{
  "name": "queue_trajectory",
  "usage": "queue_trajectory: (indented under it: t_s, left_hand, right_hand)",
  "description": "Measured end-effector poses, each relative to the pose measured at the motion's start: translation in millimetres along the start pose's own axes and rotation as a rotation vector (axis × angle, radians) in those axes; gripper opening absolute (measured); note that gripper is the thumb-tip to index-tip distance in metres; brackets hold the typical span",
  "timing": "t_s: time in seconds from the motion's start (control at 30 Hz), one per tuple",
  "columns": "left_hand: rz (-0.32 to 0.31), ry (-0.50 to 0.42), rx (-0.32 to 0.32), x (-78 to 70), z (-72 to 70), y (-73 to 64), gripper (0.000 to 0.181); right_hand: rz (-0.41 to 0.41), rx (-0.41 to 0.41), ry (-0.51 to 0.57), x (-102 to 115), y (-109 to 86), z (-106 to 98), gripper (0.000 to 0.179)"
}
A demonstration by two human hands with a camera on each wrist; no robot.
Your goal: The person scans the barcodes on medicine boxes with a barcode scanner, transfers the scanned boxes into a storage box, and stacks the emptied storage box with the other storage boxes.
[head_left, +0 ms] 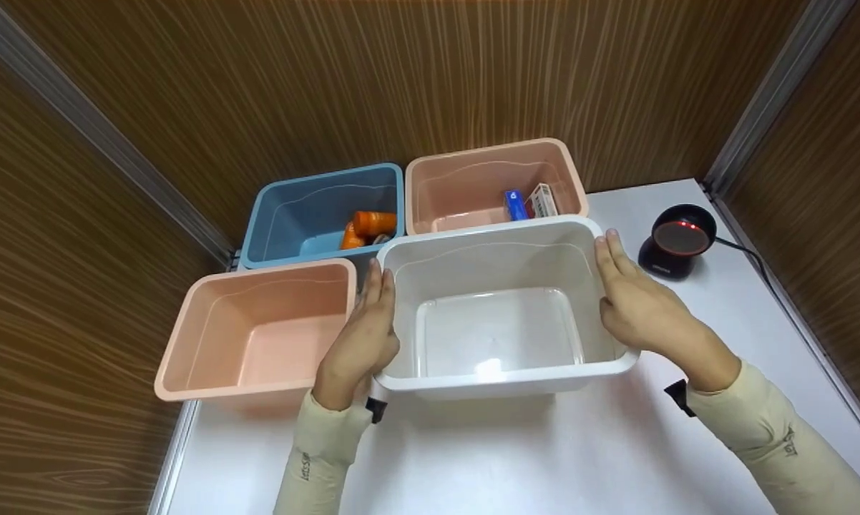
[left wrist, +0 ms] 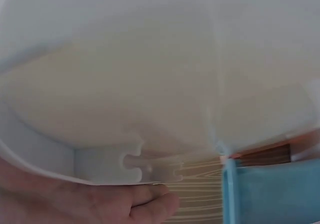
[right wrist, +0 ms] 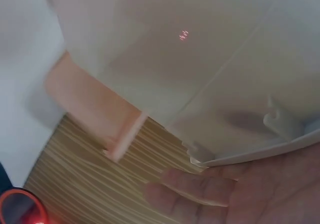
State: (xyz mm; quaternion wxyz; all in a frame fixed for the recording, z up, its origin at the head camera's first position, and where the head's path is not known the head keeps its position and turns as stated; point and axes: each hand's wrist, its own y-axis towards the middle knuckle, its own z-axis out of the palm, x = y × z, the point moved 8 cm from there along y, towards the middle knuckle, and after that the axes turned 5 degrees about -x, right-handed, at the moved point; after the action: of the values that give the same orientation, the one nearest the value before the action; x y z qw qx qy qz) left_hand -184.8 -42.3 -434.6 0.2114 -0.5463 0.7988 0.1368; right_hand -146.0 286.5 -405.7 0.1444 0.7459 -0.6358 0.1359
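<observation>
A white plastic bin [head_left: 501,377], with nothing inside, is between my two hands and seems to be held above the table. My left hand [head_left: 362,336] presses its left side under the rim, fingers straight and pointing away from me. On the opposite side, my right hand [head_left: 641,304] touches the rim with its fingers extended too. Close by in the wrist views are the bin's outer walls [left wrist: 125,83], [right wrist: 165,48]; the palms lie against the rim there. An empty pink bin [head_left: 208,336] stands left of my left hand.
Behind are a blue bin [head_left: 258,229] holding orange containers [head_left: 374,223] and another pink bin [head_left: 423,189] with a blue box [head_left: 516,205] and a white box [head_left: 543,201]. A black scanner [head_left: 677,239] with a cable stands at right. Wood-patterned walls enclose the white table [head_left: 473,465].
</observation>
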Motion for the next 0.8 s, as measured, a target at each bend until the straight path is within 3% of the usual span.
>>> queue_trajectory:
  t_s: [0.33, 0.6, 0.8]
  left_hand:
    - [0.041, -0.071, -0.028, -13.5, -58.8, -8.6, 0.086]
    - [0.049, -0.042, -0.036, -10.6, -111.7, -7.9, 0.082]
    - [0.089, -0.002, -0.085, -8.4, -155.0, -17.6, 0.078]
  right_hand:
    - [-0.032, -0.031, 0.042, 33, 3.9, -43, 0.079]
    - [-0.039, -0.027, -0.009, 66, 22.1, -69, 0.080]
    - [-0.073, -0.049, 0.016, 95, 34.2, -81, 0.079]
